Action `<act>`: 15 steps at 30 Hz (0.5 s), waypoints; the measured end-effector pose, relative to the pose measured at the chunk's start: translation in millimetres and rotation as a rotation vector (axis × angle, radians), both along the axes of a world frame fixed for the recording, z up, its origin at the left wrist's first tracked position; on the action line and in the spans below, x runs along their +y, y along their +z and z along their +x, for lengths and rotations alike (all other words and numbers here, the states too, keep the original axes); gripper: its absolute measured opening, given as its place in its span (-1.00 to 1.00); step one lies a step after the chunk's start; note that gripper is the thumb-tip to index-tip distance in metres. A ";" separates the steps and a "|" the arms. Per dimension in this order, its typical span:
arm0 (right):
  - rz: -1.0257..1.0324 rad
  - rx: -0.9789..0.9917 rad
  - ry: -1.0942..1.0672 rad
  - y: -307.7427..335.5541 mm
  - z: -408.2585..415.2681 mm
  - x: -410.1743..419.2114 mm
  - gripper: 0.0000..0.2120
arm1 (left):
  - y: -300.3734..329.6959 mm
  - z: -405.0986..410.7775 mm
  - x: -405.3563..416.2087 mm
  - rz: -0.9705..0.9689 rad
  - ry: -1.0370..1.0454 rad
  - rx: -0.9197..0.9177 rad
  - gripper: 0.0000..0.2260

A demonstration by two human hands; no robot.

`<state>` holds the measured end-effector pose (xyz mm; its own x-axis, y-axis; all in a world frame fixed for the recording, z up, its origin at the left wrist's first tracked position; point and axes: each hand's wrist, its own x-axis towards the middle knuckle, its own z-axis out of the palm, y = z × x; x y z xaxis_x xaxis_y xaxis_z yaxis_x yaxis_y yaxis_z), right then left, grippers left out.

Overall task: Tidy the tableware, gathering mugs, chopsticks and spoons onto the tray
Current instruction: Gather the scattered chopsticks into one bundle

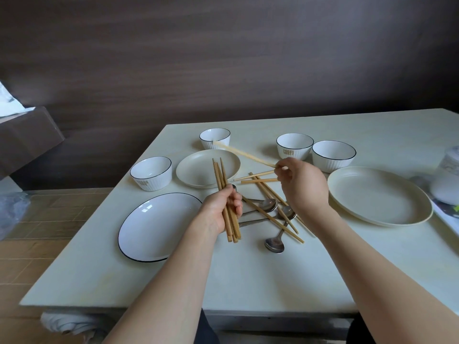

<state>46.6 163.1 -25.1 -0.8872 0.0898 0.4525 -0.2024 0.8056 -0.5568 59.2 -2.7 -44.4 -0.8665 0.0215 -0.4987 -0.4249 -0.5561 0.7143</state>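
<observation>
Step in hand: collecting loose chopsticks off the surface (248, 281) into one bundle; judged early, nothing seen on a tray yet.
Left hand (219, 209): fingers curled round a bundle of chopsticks (222, 180), tips pointing away.
Right hand (301, 186): fingers pinching further chopsticks (244, 153), one blurred, lifted above the small cream plate (198, 173).
Remaining pile: crossed chopsticks (273, 216) lying over three spoons (269, 206), between the two hands.
Tray: possibly the white edge at far right (447, 217); cannot tell.
Next move: probably pass the right hand's sticks into the left bundle, then pick out the rest.
</observation>
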 end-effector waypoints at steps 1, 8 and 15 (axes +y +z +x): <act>-0.132 -0.026 0.071 -0.1 -0.5 -1.9 -0.83 | 1.5 1.4 0.9 0.010 -0.020 0.006 -0.77; -0.425 -0.182 0.282 -5.4 -4.1 -9.3 -0.71 | 8.7 12.2 11.1 0.069 -0.219 0.067 -0.79; -0.395 -0.298 0.330 -12.5 -1.9 -12.3 -0.69 | 8.7 14.0 13.5 0.009 -0.310 0.095 -0.75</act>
